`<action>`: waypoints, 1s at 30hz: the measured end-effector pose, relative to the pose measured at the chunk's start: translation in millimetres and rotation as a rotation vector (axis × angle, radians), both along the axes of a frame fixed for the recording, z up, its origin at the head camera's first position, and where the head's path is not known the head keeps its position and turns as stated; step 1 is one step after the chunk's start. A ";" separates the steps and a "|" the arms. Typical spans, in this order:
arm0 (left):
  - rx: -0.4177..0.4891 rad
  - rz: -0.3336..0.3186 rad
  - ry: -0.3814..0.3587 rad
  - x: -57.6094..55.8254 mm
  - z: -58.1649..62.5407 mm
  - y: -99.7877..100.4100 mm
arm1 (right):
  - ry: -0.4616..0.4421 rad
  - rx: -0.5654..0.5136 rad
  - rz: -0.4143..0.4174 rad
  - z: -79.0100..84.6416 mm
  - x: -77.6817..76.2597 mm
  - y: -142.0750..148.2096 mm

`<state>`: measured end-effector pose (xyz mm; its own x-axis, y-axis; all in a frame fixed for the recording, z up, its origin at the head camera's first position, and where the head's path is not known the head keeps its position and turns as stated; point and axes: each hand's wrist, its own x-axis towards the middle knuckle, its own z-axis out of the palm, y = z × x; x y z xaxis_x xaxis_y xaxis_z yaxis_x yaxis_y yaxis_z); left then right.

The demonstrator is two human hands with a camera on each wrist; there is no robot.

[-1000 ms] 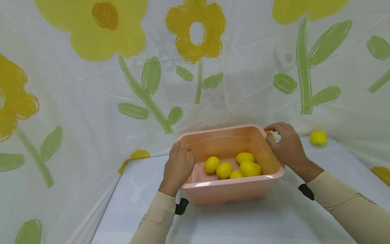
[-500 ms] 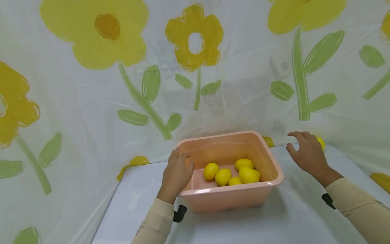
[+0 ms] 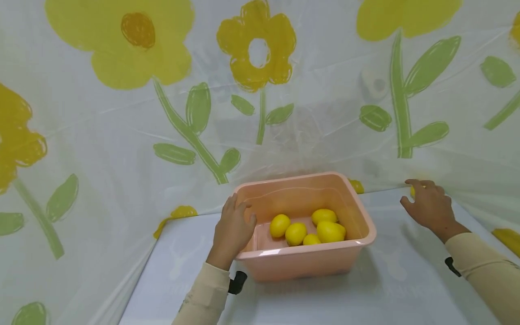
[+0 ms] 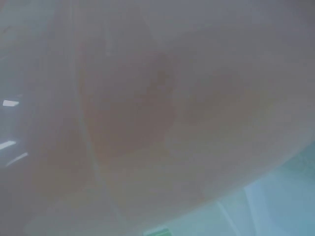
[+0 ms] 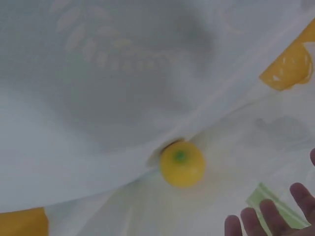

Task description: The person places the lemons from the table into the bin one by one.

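A pink plastic basin [image 3: 300,264] stands on the white table, with several yellow lemons [image 3: 296,234] in its bottom. My left hand [image 3: 232,234] holds the basin's left rim, its thumb over the inner side. The blurred basin wall [image 4: 147,123] fills the left wrist view and no fingers show there. My right hand [image 3: 434,205] hovers at the far right over a single lemon [image 3: 412,192], mostly hidden behind it. In the right wrist view that lemon [image 5: 182,164] has a green spot, and the spread fingers [image 5: 273,216] are apart from it.
A white cloth [image 3: 317,122] with printed yellow flowers hangs behind the table. The table's back edge runs along the cloth, and the lone lemon lies at that edge. Table surface [image 3: 398,243] stretches between the basin and my right arm.
My right hand has left the basin's right rim and moved right to the lone lemon, lowering over it. My left hand has stayed on the left rim.
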<state>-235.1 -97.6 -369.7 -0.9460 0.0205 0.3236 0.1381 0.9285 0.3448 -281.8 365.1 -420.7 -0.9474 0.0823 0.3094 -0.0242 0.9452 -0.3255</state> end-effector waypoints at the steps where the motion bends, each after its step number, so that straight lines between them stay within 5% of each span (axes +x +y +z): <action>1: 0.001 -0.002 0.001 -0.1 0.2 0.2 | -0.017 -0.002 -0.004 -1.7 -0.6 3.9; 14: 0.002 -0.007 -0.020 -3.1 10.9 1.9 | -0.195 -0.042 -0.023 -10.5 -12.4 33.1; 30: 0.002 -0.002 -0.047 -3.6 6.5 2.2 | -0.392 0.026 0.046 -24.0 -24.7 62.6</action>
